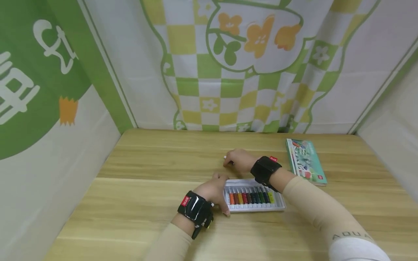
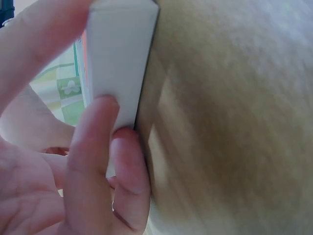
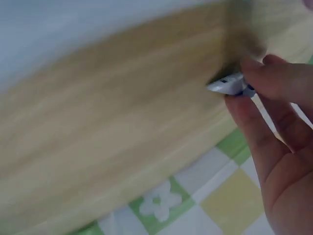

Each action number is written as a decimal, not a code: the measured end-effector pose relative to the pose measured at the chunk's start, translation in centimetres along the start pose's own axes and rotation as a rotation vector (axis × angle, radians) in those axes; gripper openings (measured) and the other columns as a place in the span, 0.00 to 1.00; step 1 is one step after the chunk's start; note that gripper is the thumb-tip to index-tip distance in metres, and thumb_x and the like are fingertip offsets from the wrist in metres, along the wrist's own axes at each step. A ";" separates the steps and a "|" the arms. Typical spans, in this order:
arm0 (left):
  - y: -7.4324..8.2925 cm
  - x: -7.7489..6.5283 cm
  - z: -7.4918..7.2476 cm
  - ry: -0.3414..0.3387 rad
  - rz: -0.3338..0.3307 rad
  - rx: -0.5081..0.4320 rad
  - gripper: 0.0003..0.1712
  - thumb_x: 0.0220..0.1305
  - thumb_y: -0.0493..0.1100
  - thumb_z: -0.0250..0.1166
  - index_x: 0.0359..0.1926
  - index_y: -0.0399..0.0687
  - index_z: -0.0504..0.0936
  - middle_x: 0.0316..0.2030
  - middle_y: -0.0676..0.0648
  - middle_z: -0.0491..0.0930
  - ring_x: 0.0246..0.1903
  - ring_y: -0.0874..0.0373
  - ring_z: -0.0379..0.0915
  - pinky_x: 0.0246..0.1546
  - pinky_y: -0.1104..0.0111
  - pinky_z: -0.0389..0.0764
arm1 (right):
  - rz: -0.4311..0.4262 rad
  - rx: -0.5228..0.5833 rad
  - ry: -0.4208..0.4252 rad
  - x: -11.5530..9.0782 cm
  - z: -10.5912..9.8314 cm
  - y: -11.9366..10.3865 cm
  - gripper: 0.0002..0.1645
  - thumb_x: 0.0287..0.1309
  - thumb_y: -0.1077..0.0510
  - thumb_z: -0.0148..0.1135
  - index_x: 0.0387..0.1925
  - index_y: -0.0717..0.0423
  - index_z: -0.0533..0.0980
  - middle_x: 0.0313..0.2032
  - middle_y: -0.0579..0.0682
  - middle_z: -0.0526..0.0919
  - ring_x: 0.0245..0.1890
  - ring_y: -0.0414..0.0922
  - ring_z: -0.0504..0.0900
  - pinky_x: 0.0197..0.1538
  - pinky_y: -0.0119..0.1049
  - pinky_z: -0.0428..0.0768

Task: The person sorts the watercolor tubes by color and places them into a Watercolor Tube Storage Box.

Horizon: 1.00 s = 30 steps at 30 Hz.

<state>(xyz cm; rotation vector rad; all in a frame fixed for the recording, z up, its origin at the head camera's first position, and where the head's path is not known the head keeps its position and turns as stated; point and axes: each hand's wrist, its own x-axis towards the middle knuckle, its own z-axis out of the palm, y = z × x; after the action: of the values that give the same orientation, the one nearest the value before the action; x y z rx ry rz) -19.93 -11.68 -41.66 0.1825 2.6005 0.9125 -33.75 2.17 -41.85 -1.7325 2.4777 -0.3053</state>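
Observation:
A white box of paint tubes (image 1: 255, 208) lies on the wooden table, its tubes in a row from orange through red, brown and dark green to yellow-green. My left hand (image 1: 213, 190) grips the box's left end, thumb at the near corner and fingers at the far one. In the left wrist view, its fingertips press the white side wall (image 2: 120, 54). Beyond the box, my right hand (image 1: 241, 160) pinches a small paint tube (image 3: 229, 85) between thumb and fingers, just above the table. In the right wrist view only the tube's white end shows; the fingers cover the rest.
A teal illustrated box (image 1: 308, 161) lies at the back right of the table (image 1: 137, 203), to the right of the right hand. A green, yellow and white checkered curtain (image 1: 209, 87) hangs behind the table's far edge. Pale fabric walls stand at both sides.

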 end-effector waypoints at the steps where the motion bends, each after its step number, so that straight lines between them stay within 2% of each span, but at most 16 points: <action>1: 0.0 0.0 0.0 0.000 -0.002 0.003 0.67 0.28 0.36 0.89 0.72 0.32 0.64 0.62 0.32 0.63 0.51 0.42 0.72 0.56 0.52 0.78 | 0.023 -0.015 -0.006 -0.1 -0.1 0.2 0.15 0.60 0.76 0.62 0.33 0.56 0.87 0.31 0.48 0.81 0.33 0.41 0.74 0.41 0.35 0.77; 5: 0.2 0.0 -0.2 -0.004 -0.012 0.006 0.68 0.28 0.36 0.89 0.73 0.32 0.64 0.65 0.31 0.61 0.54 0.40 0.72 0.57 0.50 0.78 | 0.106 0.009 -0.049 -0.7 -0.3 0.8 0.17 0.59 0.76 0.62 0.41 0.55 0.88 0.37 0.47 0.86 0.39 0.42 0.81 0.47 0.38 0.81; 7: 0.2 -0.1 -0.3 -0.005 -0.019 0.003 0.68 0.28 0.36 0.89 0.74 0.32 0.63 0.66 0.31 0.60 0.55 0.39 0.72 0.57 0.50 0.77 | 0.126 0.040 -0.060 -1.0 -0.4 0.8 0.17 0.61 0.75 0.62 0.42 0.55 0.88 0.41 0.48 0.88 0.44 0.45 0.84 0.51 0.41 0.82; 9: 0.2 -0.1 -0.4 -0.006 -0.022 0.001 0.68 0.28 0.36 0.89 0.74 0.32 0.63 0.66 0.31 0.61 0.55 0.40 0.72 0.58 0.50 0.77 | 0.130 0.060 -0.061 -1.3 -0.5 0.7 0.17 0.61 0.75 0.61 0.42 0.56 0.88 0.42 0.49 0.88 0.45 0.46 0.85 0.51 0.42 0.83; 12: 0.2 -0.1 -0.4 -0.004 -0.023 0.004 0.68 0.28 0.37 0.89 0.74 0.32 0.63 0.64 0.32 0.62 0.54 0.41 0.72 0.57 0.49 0.77 | 0.140 0.049 -0.044 -1.6 -0.6 0.7 0.16 0.60 0.76 0.62 0.37 0.56 0.88 0.38 0.48 0.87 0.40 0.43 0.83 0.48 0.40 0.83; 16: 0.2 -0.1 -0.2 0.000 -0.019 0.001 0.68 0.28 0.37 0.90 0.73 0.32 0.64 0.63 0.32 0.63 0.53 0.41 0.72 0.57 0.49 0.77 | 0.217 0.013 -0.029 -2.0 -0.6 0.5 0.12 0.58 0.73 0.66 0.28 0.55 0.87 0.28 0.44 0.82 0.29 0.39 0.74 0.37 0.36 0.78; 22: 0.0 0.2 0.2 0.003 -0.011 -0.004 0.66 0.26 0.36 0.90 0.71 0.31 0.66 0.59 0.35 0.64 0.50 0.43 0.72 0.57 0.51 0.77 | 0.317 -0.014 -0.029 -3.2 -0.8 0.6 0.10 0.54 0.69 0.71 0.23 0.53 0.85 0.22 0.41 0.75 0.24 0.40 0.68 0.31 0.33 0.69; 26: -0.1 0.4 0.2 0.001 -0.014 0.005 0.66 0.27 0.36 0.90 0.71 0.31 0.66 0.58 0.36 0.64 0.49 0.45 0.72 0.56 0.52 0.78 | 0.351 0.053 -0.029 -4.4 -0.7 1.5 0.06 0.51 0.68 0.69 0.29 0.55 0.86 0.26 0.43 0.79 0.26 0.41 0.71 0.32 0.34 0.70; 30: 0.0 0.3 0.2 -0.003 -0.013 0.001 0.66 0.28 0.36 0.89 0.71 0.31 0.65 0.58 0.35 0.64 0.49 0.44 0.72 0.56 0.52 0.78 | 0.387 0.207 0.053 -6.4 -0.9 1.8 0.16 0.52 0.70 0.65 0.45 0.62 0.85 0.36 0.50 0.84 0.32 0.43 0.76 0.37 0.37 0.77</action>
<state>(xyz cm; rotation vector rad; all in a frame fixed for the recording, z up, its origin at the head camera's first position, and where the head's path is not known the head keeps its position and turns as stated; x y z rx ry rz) -20.16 -11.48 -41.84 0.1675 2.5961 0.9063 -33.38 8.91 -41.61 -1.1520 2.6359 -0.5497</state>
